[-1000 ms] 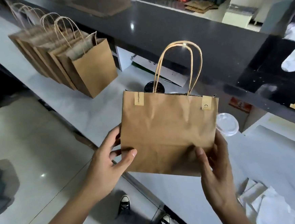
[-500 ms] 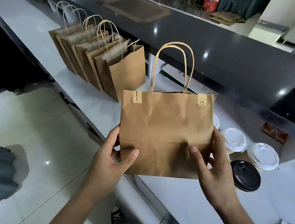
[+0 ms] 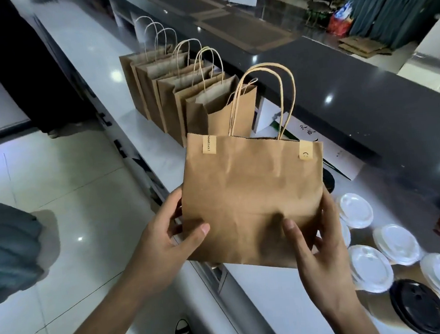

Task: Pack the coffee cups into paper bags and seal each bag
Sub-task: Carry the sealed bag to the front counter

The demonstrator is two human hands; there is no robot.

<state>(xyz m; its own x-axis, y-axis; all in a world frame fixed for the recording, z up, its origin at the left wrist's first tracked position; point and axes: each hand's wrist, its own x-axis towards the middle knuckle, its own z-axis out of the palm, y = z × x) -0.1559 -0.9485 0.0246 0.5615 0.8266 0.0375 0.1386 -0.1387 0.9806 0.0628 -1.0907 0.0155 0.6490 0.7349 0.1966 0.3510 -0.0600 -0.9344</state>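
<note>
Over a white counter (image 3: 136, 115), hands hold a creased, apparently sticker-sealed brown bag (image 3: 252, 190).

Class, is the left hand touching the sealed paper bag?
Touching: the head view shows the left hand gripping the sealed paper bag, thumb pressed on its front.

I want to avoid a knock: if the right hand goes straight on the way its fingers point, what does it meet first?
The right hand grips the bag, fingers pointing up and away. Beyond the bag, probably the dark counter; depth is unclear.

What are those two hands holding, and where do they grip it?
A brown paper bag, gripped low on its two side edges: the left hand pinches the left edge, the right hand the right.
</note>
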